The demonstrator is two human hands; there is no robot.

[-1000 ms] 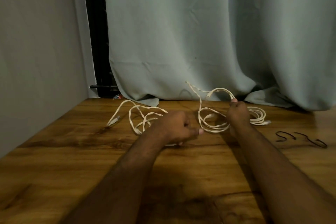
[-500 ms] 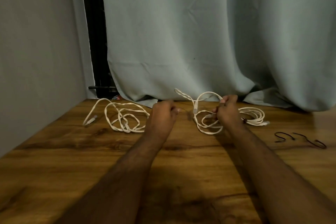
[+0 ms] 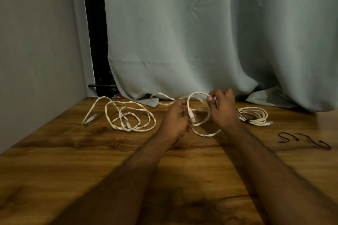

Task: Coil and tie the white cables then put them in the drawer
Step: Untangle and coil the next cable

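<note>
Pinching a raised loop of flat white cable [image 3: 196, 95] between them, the left hand [image 3: 174, 118] and right hand [image 3: 222, 107] worked above the brown wooden table [image 3: 73, 151], its slack sprawled left, a tied white coil [image 3: 256, 116] lying right.

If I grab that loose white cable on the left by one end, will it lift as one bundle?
Probably not. The loose white cable lies in slack, untied loops, so it would likely droop and trail. It looks thin and light, and its plug may drag across the wooden table.
</note>
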